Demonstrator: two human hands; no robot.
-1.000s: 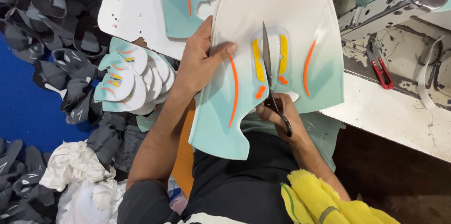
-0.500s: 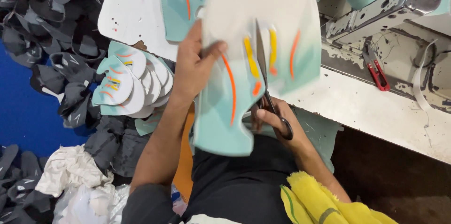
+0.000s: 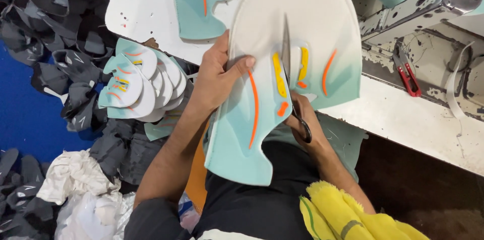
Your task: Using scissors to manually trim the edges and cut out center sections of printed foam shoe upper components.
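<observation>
The shoe panel is lying between the hands, its long axis running away from the body over the tabletop edge. The left hand is pinching its left edge, thumb on top. The right hand, below it, is curled around the scissors, whose blades are pointing up the panel's middle.

Bare white tabletop left of the left hand; sewing machine and red snips crowding the right.
</observation>
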